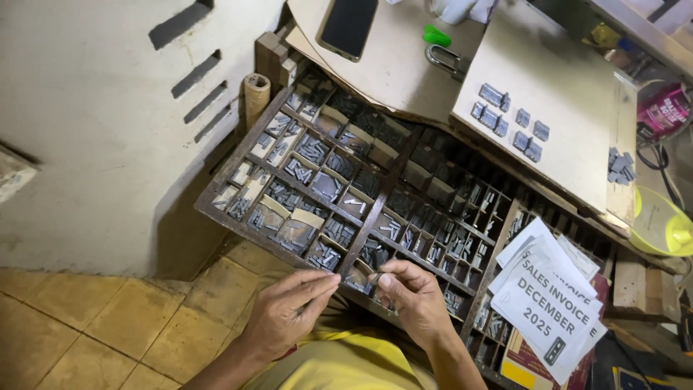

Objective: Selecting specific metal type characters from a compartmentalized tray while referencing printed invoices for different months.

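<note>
Head camera looks down on a wooden type case [238, 184] with many small compartments of grey metal type, and both hands are at its near edge. Right hand [415, 300] has its grip narrow, thumb and forefinger pinched on a small piece of metal type [376, 276] just above the near compartments, while the left hand [289, 314] has fingers curled together beside it, and I cannot tell if it holds anything. Near the case on the right lies a stack of printed papers [552, 296], and behind it a board [570, 155] carries grey blocks [509, 123].
</note>
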